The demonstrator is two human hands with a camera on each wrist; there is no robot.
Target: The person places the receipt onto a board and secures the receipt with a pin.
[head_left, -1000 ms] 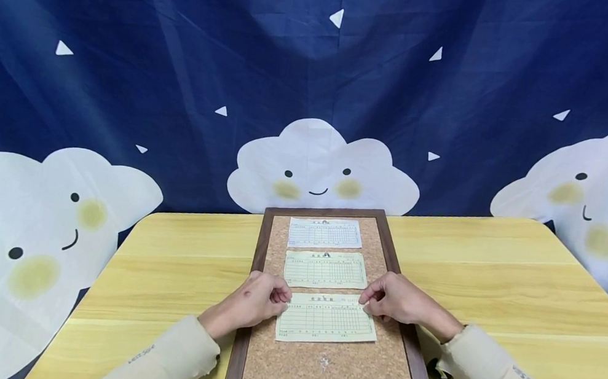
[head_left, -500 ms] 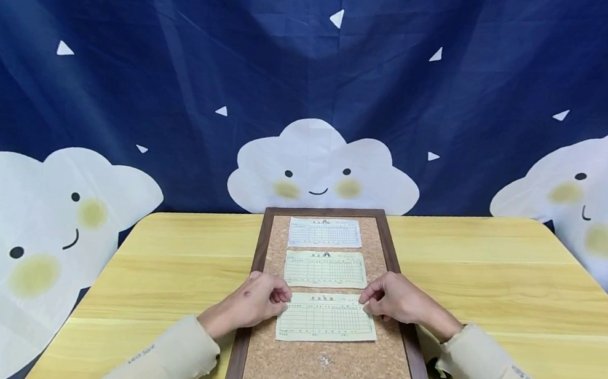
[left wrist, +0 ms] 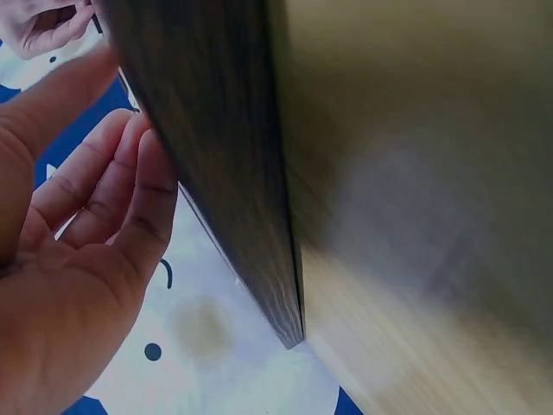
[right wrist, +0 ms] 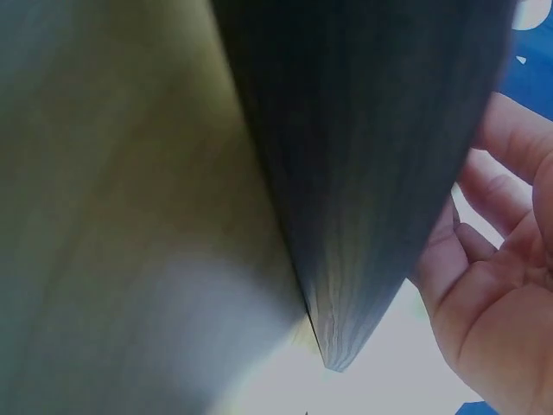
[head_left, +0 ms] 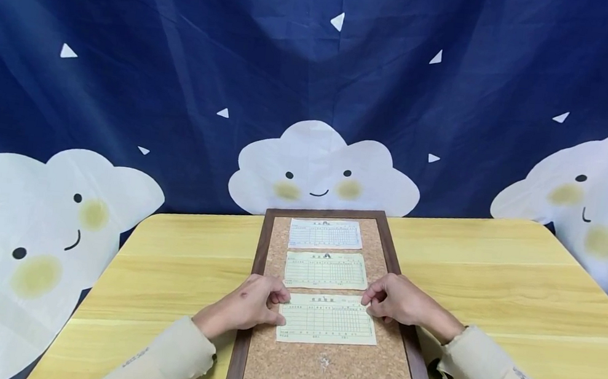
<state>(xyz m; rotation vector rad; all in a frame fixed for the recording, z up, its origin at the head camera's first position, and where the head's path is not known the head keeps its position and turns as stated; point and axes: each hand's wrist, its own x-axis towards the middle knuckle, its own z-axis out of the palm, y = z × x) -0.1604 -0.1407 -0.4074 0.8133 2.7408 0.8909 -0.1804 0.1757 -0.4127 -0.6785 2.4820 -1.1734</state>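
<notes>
On a cork board (head_left: pixel 329 371) with a dark brown frame lie three printed receipts, one above another. The lowest receipt (head_left: pixel 325 331) is pale green, and both hands are at its upper part. At its left edge, the left hand (head_left: pixel 247 307) has its thumb and forefinger spread apart, fingertips touching the paper. The right hand (head_left: pixel 400 301) pinches the upper right corner between thumb and forefinger. Above it lies a middle pale green receipt (head_left: pixel 323 270), then a bluish-white receipt (head_left: pixel 324 236) at the top. In both wrist views the board's frame (left wrist: pixel 216 156) hides the papers.
The board rests on a light wood table (head_left: pixel 179 263), its far end close to the table's back edge. Behind hangs a dark blue curtain (head_left: pixel 185 47) with white smiling clouds. A small dark object (head_left: pixel 439 372) shows beside the right sleeve.
The left hand's thumb has moved down and away from its forefinger, loosening its pinch on the lowest receipt's left edge. The right hand and the receipts stay almost where they were.
</notes>
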